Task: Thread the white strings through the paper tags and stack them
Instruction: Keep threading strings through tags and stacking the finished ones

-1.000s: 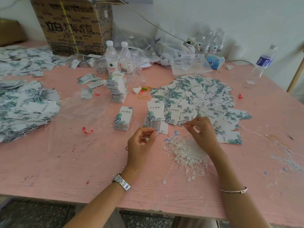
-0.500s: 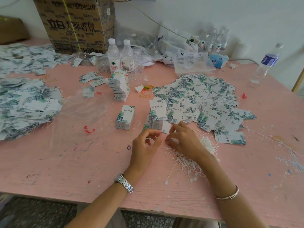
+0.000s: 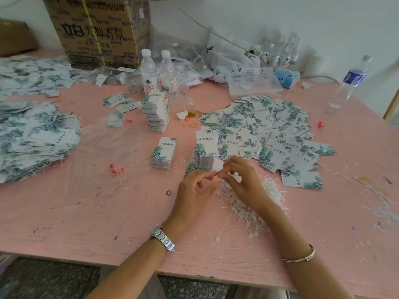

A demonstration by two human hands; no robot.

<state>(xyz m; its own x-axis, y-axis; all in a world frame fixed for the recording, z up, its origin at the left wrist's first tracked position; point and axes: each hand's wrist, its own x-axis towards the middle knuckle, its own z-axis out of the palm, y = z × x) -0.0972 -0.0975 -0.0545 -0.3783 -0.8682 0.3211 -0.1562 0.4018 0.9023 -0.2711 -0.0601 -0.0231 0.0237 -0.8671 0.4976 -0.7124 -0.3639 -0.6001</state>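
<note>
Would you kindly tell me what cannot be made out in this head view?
All in the head view.
Whether the left hand and right hand pinch a string where they meet: too small to tell.
White strings pile: partly hidden under the right hand.
Tag stack: near edge hidden behind the right hand.
Back bottles: labels blurred.

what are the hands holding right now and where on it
The left hand and right hand pinch fingertip to fingertip above the white strings; whatever is between them is too small to make out.
</note>
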